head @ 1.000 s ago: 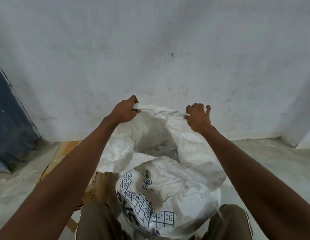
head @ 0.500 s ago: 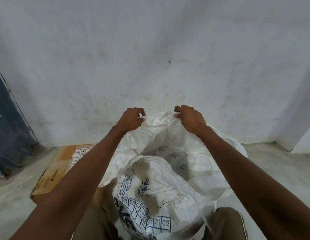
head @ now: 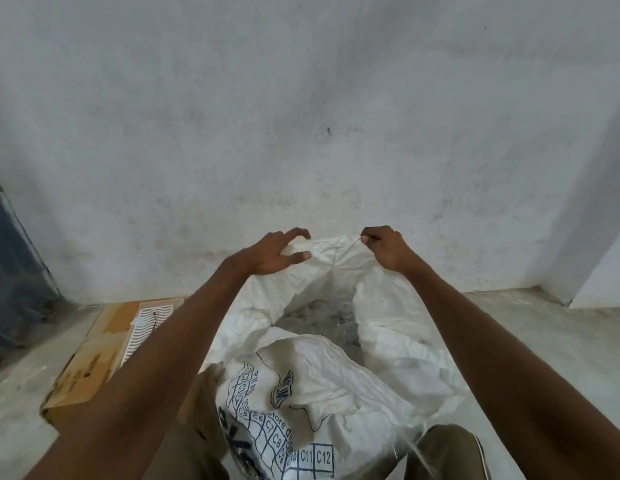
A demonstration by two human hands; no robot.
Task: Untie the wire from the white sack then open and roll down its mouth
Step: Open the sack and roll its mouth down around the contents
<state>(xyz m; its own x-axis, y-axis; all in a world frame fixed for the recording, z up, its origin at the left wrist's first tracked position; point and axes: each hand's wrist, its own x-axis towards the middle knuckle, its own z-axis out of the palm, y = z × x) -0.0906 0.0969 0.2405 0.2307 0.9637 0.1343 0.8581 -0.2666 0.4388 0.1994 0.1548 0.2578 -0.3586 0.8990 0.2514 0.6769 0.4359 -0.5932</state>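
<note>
The white sack point(head: 339, 386) with blue printed lettering stands between my knees, its mouth open. Grey contents show inside the mouth point(head: 322, 317). My left hand point(head: 277, 252) lies over the far rim on the left, thumb pressed on the cloth, fingers spread and curled over the edge. My right hand point(head: 384, 247) pinches the far rim on the right, fingers closed on the fabric. The near side of the mouth is folded down toward me. No wire is visible.
A flat cardboard box point(head: 90, 362) with a white slotted plastic piece point(head: 147, 327) lies on the floor to the left. A plastered wall point(head: 301, 133) rises just behind the sack. A dark blue panel point(head: 14, 271) leans at far left. Concrete floor point(head: 543, 341) extends to the right.
Both hands have come closer together along the sack's far rim, then the left hand loosened and spread its fingers over the edge. The far rim has been drawn up taller.
</note>
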